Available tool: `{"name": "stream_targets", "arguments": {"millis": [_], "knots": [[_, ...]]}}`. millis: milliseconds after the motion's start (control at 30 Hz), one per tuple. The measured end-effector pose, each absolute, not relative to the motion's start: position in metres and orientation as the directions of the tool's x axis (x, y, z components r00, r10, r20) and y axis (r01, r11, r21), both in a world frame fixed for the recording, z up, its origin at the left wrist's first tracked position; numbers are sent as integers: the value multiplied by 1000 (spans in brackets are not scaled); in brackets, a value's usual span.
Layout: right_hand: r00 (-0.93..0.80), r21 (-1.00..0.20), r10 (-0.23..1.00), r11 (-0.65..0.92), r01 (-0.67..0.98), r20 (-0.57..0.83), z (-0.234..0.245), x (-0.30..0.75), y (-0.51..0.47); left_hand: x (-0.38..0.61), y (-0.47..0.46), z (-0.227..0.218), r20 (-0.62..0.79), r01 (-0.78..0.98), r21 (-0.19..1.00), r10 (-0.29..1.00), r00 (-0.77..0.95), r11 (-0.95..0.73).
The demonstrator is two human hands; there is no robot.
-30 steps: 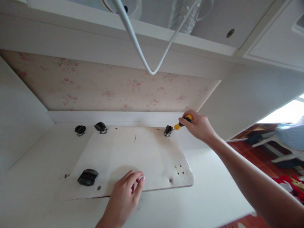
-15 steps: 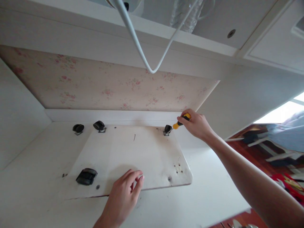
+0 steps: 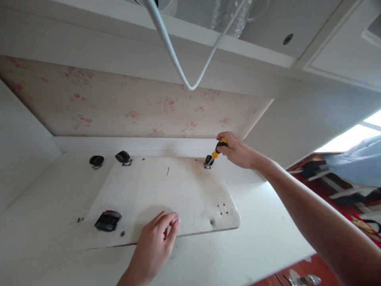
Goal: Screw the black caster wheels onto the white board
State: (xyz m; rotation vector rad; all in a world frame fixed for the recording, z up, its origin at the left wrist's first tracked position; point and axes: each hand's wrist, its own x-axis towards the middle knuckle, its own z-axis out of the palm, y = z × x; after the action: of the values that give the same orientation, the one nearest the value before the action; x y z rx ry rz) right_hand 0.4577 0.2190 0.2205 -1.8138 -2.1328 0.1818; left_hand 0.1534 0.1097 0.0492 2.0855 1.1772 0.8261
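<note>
My right hand (image 3: 238,151) is wrapped round the yellow and black handle of a screwdriver (image 3: 214,154). Its shaft slants down to the metal plate of a black caster wheel (image 3: 209,160) at the far right corner of a white board (image 3: 172,190). Near the board's front edge rests my left hand (image 3: 156,238), fingers curled and thumb close to the index finger; what they pinch, if anything, is too small to make out. Two more casters sit on the board, one at the back left (image 3: 122,156) and one at the front left (image 3: 108,221).
A loose caster (image 3: 96,161) lies on the white desk surface (image 3: 53,222) left of the board. A white cable (image 3: 190,85) hangs from the shelf (image 3: 262,51) overhead. Floral wallpaper (image 3: 166,105) covers the back. Small screw holes (image 3: 222,209) mark the board's front right corner.
My right hand has shifted slightly left and up, tilting the screwdriver more upright against the caster's plate. My left hand stays in the same place.
</note>
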Motion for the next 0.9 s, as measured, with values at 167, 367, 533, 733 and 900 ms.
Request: {"name": "stream_targets", "arguments": {"millis": [167,367,533,733,900], "knots": [[-102,-149,992,112,983,72,234,452,220,153,110,53,237,500,747,878,416,-439],[-159,-13,987,158,987,-14,242,449,227,153,110,53,253,512,731,877,409,-450],[-91,108,995,96,990,-51,251,441,229,153,109,54,253,513,729,874,414,-454],[-129,170,980,155,973,-151,260,432,233,153,109,55,259,510,725,870,420,-462],[-55,299,991,89,950,-121,266,423,237,153,109,55,264,510,725,871,415,-463]]}}
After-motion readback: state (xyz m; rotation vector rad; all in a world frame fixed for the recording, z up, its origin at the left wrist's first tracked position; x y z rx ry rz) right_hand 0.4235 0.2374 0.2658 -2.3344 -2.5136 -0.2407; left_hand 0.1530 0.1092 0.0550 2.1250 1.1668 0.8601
